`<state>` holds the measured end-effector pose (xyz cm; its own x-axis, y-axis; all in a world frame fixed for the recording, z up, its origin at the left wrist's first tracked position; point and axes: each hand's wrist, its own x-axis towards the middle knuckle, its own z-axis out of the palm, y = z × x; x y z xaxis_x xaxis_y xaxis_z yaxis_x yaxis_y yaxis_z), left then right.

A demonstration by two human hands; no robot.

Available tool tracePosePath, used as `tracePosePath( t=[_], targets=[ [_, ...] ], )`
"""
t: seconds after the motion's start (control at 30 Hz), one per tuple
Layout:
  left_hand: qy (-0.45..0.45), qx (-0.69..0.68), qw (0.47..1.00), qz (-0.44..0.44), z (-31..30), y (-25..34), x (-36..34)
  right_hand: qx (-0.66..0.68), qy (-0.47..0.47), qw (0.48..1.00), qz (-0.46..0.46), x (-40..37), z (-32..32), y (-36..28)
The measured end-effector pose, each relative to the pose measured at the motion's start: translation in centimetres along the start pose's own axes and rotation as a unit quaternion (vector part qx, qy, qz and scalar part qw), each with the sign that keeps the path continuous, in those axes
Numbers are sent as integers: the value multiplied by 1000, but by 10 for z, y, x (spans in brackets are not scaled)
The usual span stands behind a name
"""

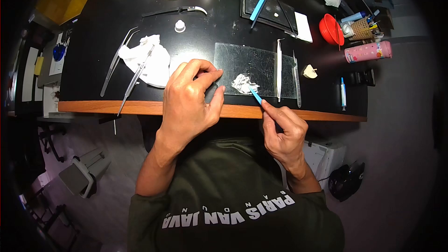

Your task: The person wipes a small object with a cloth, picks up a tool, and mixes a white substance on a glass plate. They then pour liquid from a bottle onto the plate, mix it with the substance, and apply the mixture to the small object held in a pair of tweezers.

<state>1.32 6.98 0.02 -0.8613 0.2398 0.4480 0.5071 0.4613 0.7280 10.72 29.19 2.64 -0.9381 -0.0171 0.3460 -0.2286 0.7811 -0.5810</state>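
Blue tool (pixel 255 95) touches white mass (pixel 243 84) on glass plate (pixel 245 58).
Right hand (pixel 286 133) pinches it at five o'clock; left hand (pixel 189 95), fingers half-parted and empty, is at nine.

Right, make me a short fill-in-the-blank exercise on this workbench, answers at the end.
1. The right hand holds a tool coloured ____, its tip at the white material.
2. The hand nearer the crumpled tissue is the person's ____ hand.
3. The bowl towards the right of the view is ____.
4. The bottle near that bowl is mainly ____.

Missing words: blue; left; red; pink.
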Motion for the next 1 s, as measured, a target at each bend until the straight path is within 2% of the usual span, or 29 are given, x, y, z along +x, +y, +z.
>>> tracePosePath(
  t=[0.1,0.13,0.23,0.37,0.67,0.77,1.0],
  targets=[
    [0,-2,1000,1,1,0,0,3,-4,1000,-22,0,3,1],
    [0,-2,1000,3,1,0,0,-2,7,998,-56,1,5,3],
    [0,0,1000,0,1,-1,0,-20,7,999,-39,4,-2,4],
    [1,-3,1000,-4,1,1,0,9,27,997,-69,2,3,7],
    [1,-1,1000,-2,1,0,0,13,19,999,-44,1,2,5],
    [-1,0,1000,-5,0,1,0,-7,11,1000,-7,1,-3,2],
    [2,-1,1000,1,2,0,0,0,-1,1000,-29,-1,6,0]
  ],
)
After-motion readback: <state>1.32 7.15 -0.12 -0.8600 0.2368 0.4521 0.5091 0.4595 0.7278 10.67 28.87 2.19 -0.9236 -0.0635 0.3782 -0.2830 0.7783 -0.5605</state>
